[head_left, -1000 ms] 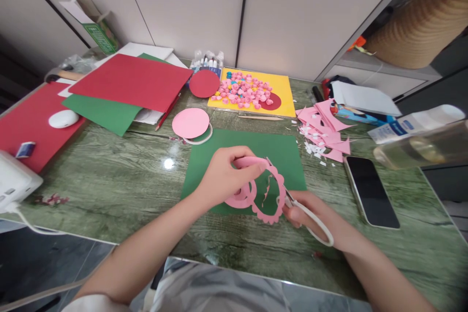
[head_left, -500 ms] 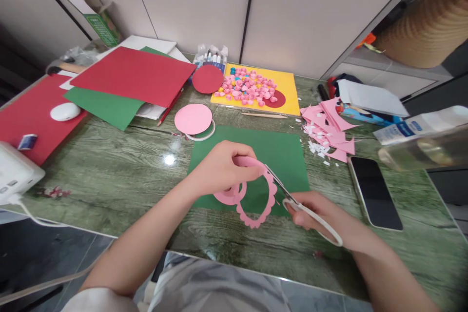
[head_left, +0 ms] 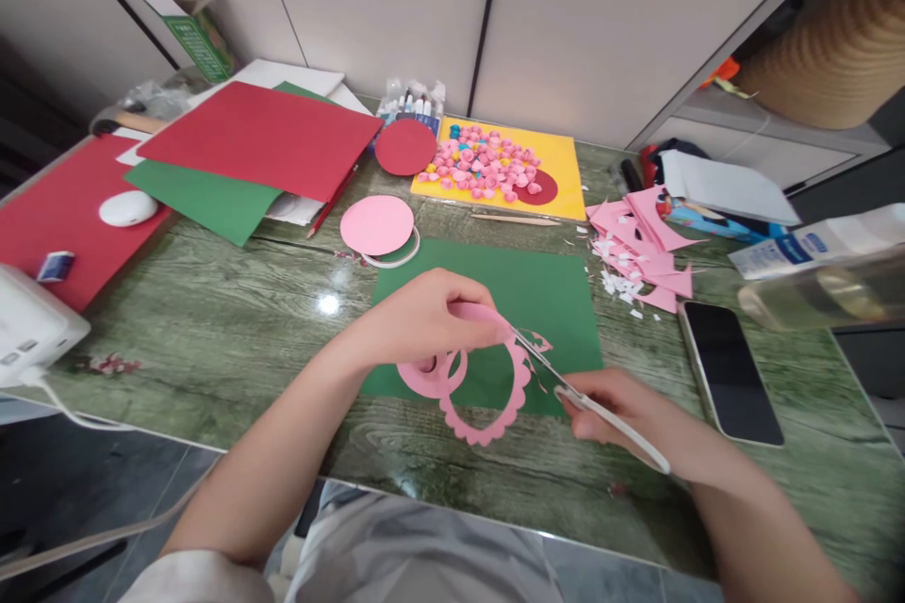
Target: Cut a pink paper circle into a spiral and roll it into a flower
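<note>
Pinched in my left hand (head_left: 449, 316) is a pink paper ring (head_left: 487, 433), its lower and right edge cut into scallops. My right hand (head_left: 608, 405) grips white-handled scissors (head_left: 622, 433), whose blades meet the ring's edge close to my left fingertips. Thin pink trimmings (head_left: 541, 341) hang by the blades. A second pink paper ring (head_left: 424, 381) shows beneath my left hand, partly hidden by it. Under both hands lies a green paper sheet (head_left: 544, 283) on the green table.
Beyond are a pink paper disc (head_left: 377, 225), a wooden stick (head_left: 516, 220) and a yellow sheet (head_left: 562, 160) bearing many small pink pieces (head_left: 487, 165). Pink scraps (head_left: 647, 250) and a phone (head_left: 732, 372) lie right. Red paper (head_left: 261, 137) and a white charger (head_left: 35, 330) sit left.
The scissor blades have closed further along the ring's edge, and more trimmings curl off beside them. The ring has shifted slightly left. The view has moved a little.
</note>
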The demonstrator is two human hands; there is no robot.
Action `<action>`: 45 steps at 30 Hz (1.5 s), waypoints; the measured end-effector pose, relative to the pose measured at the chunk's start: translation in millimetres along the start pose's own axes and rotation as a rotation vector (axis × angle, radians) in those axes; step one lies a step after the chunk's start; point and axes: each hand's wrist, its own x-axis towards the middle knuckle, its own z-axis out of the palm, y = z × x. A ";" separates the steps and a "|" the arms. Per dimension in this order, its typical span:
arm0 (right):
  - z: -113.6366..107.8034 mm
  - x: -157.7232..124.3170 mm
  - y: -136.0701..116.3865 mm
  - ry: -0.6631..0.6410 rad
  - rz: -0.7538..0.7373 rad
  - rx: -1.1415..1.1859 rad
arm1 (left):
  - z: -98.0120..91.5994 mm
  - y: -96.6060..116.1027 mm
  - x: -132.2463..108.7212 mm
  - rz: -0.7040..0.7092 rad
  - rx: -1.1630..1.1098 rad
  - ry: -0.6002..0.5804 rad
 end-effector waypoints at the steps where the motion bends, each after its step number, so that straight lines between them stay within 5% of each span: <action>1: -0.1 0.0 0.2 0.016 0.001 -0.004 | 0.0 0.4 0.3 -0.002 -0.015 0.018; 9: 1.9 -0.2 0.7 0.034 0.020 -0.015 | 2.2 1.3 3.5 0.082 -0.012 0.080; 36: -0.8 -1.2 1.3 -0.005 0.005 -0.016 | -3.7 4.4 -1.3 0.030 -0.016 0.132; 45: -4.3 -1.6 -1.3 -0.073 0.058 -0.116 | -7.2 -0.2 -1.4 -0.002 0.071 0.018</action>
